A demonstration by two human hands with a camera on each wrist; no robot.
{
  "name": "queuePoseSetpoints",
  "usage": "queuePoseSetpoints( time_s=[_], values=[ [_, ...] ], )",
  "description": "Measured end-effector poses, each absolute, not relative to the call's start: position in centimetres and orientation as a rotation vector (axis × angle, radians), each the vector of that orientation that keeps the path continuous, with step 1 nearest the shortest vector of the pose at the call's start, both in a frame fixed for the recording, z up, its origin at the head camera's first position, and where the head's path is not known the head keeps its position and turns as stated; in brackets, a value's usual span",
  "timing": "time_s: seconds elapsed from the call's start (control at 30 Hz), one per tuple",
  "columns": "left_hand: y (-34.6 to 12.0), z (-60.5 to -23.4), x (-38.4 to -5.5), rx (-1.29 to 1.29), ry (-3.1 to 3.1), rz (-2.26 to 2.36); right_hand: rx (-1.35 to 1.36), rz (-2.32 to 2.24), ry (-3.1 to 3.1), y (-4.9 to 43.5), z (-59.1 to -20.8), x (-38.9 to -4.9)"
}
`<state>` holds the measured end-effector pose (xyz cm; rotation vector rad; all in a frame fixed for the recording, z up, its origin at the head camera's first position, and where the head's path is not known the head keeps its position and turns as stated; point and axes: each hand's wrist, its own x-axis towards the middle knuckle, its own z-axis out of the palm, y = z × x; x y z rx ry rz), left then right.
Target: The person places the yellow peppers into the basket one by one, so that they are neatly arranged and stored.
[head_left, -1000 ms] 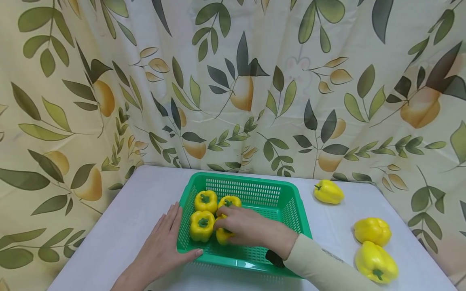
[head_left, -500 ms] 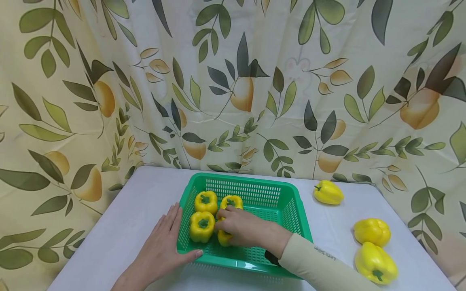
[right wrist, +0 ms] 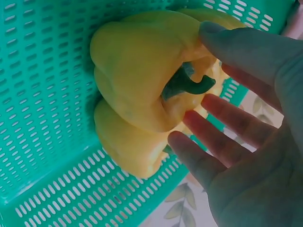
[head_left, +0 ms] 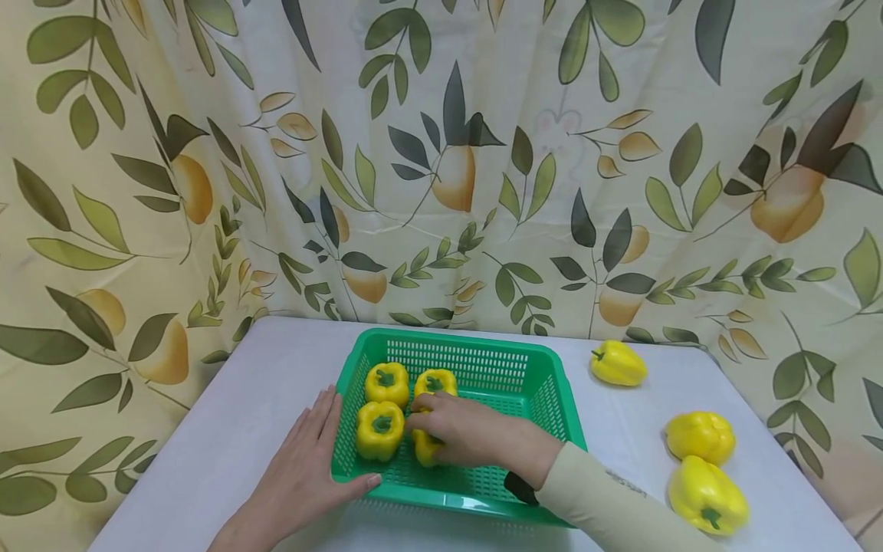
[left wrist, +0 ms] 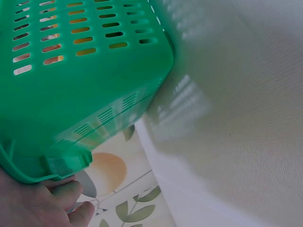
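Note:
A green plastic basket with slotted walls sits on the table. My left hand lies along its left side, fingers straight, thumb over the front rim. My right hand reaches inside and holds a yellow bell pepper by its top. In the right wrist view, the thumb and fingertips touch that pepper on either side of its green stem. Standing stem-up beside it are a back-left pepper, a front-left pepper and a back-right pepper, the last partly hidden by the right hand.
Right of the basket on the white table, one yellow pepper lies near the back edge. Nearer the front, another pepper touches a larger-looking one. A leaf-and-fruit patterned curtain hangs behind the table.
Both hands stay almost where they were, the right one shifting only slightly over the pepper. The whole head view has moved a little, so everything appears slightly further left.

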<state>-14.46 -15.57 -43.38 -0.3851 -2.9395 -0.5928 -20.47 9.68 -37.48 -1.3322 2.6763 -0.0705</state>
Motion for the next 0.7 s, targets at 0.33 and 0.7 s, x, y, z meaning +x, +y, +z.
queuePoseSetpoints(
  time_s=[0.33,0.7],
  values=[
    [-15.48,-43.43,-14.42,-0.407,-2.916,-0.581,-1.311,-0.032,2.687,9.64,-37.72,-20.46],
    [-15.56,-43.40,-14.44,-0.390,-2.934,-0.589,-1.317,-0.143,2.683,9.71,-37.47,-20.58]
  ],
)
